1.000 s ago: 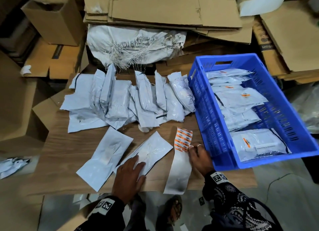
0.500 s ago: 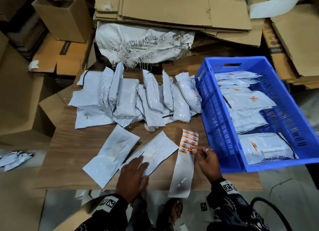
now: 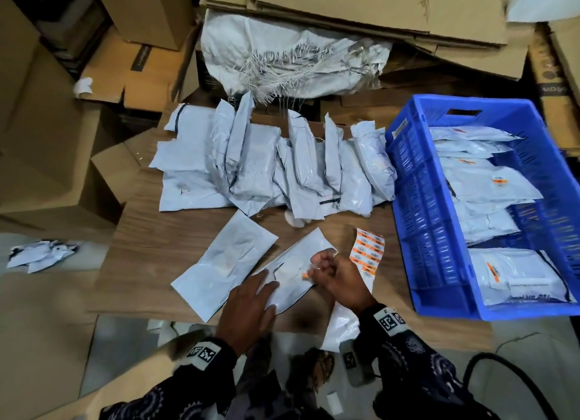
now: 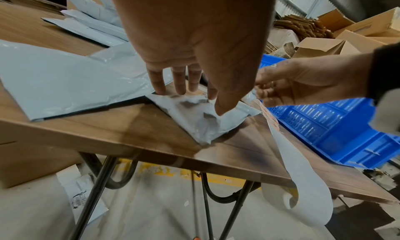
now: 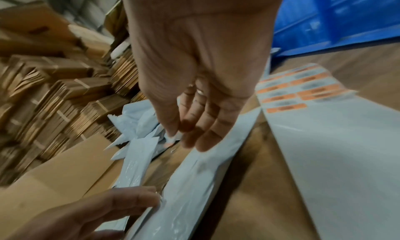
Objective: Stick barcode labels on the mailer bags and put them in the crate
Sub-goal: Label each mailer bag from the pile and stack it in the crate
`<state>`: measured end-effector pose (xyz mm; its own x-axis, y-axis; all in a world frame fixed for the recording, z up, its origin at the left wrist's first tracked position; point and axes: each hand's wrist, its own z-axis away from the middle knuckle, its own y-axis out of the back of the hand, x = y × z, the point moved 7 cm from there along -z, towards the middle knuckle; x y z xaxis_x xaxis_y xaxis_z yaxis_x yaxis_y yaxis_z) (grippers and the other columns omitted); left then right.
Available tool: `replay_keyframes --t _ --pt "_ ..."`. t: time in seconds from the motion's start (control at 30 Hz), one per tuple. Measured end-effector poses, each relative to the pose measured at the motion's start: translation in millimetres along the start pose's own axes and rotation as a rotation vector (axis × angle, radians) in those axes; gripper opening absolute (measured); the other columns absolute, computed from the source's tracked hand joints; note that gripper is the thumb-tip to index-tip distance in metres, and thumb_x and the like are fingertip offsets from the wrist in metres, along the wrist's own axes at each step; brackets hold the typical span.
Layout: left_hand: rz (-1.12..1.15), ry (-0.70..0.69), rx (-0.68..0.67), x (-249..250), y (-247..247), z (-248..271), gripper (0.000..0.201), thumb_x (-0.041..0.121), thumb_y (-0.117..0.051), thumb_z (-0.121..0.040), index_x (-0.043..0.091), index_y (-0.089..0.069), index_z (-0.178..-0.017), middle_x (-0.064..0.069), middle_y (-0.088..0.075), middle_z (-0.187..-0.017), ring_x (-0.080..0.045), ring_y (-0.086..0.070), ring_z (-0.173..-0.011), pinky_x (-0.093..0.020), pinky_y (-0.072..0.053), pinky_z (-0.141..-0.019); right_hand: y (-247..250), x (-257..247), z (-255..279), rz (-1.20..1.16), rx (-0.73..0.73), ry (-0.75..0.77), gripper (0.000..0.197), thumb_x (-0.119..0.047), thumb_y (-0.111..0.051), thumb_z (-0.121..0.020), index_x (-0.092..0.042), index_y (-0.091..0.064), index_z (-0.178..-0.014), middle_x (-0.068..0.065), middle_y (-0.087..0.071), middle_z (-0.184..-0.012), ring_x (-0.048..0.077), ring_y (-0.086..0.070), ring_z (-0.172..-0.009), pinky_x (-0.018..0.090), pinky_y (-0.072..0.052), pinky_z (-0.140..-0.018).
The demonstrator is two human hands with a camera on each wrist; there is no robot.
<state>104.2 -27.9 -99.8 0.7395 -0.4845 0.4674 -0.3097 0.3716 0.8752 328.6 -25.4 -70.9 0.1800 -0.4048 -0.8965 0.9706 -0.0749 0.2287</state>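
Near the table's (image 3: pixel 163 256) front edge, our flat left hand (image 3: pixel 248 306) pins the mailer bag (image 3: pixel 295 272); right hand (image 3: pixel 339 278), pinching a barcode label (image 3: pixel 305 275), should press it smooth.

No legible txt; labels (image 3: pixel 367 255) blurred.

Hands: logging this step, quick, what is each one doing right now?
Left hand: open, fingers flat on the mailer bag, pressing it to the table.
Right hand: pinching a barcode label over that bag.
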Motion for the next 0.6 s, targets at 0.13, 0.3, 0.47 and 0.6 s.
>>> replay_keyframes --t 0.13,0.3,0.47,0.6 --pt "-0.016 -0.011 -0.033 -5 -5 5 0.054 0.038 -0.063 -0.085 0.026 -0.057 -0.138 -0.008 -0.05 -0.149 -0.027 -0.055 -0.129 -0.04 -0.05 -0.096 -28 -14 -32 0.366 -0.218 0.051 0.011 -0.015 -0.079 -0.084 -0.019 -0.072 -0.091 -0.002 -0.071 -0.078 0.001 -0.065 -0.069 0.02 -0.052 -0.068" --pt "-0.03 -0.049 -0.038 0 1 4 0.056 0.033 -0.068 -0.081 0.026 -0.057 -0.135 -0.009 -0.054 -0.146 -0.029 -0.058 -0.125 -0.043 -0.053 -0.092 -54 -24 -53 0.606 -0.393 0.078 0.016 -0.012 -0.067 -0.079 -0.027 -0.069 -0.075 -0.002 -0.073 -0.081 0.006 -0.064 -0.075 0.027 -0.051 -0.074" --pt "-0.051 -0.057 -0.032 6 6 2 0.058 0.032 -0.077 -0.073 0.026 -0.062 -0.128 -0.008 -0.058 -0.141 -0.026 -0.062 -0.12 -0.041 -0.055 -0.089 -61 -9 -62 0.651 -0.371 -0.003 0.018 -0.01 -0.065 -0.078 -0.026 -0.069 -0.07 -0.004 -0.073 -0.079 0.008 -0.066 -0.077 0.034 -0.056 -0.077" --pt "-0.06 -0.062 -0.07 4 1 0 0.056 0.033 -0.078 -0.071 0.025 -0.064 -0.125 -0.009 -0.058 -0.142 -0.028 -0.063 -0.12 -0.042 -0.054 -0.089 -61 0 -63 0.723 -0.272 -0.052 0.011 -0.016 -0.07 -0.079 -0.025 -0.066 -0.084 -0.008 -0.064 -0.082 0.013 -0.061 -0.083 0.033 -0.05 -0.074"
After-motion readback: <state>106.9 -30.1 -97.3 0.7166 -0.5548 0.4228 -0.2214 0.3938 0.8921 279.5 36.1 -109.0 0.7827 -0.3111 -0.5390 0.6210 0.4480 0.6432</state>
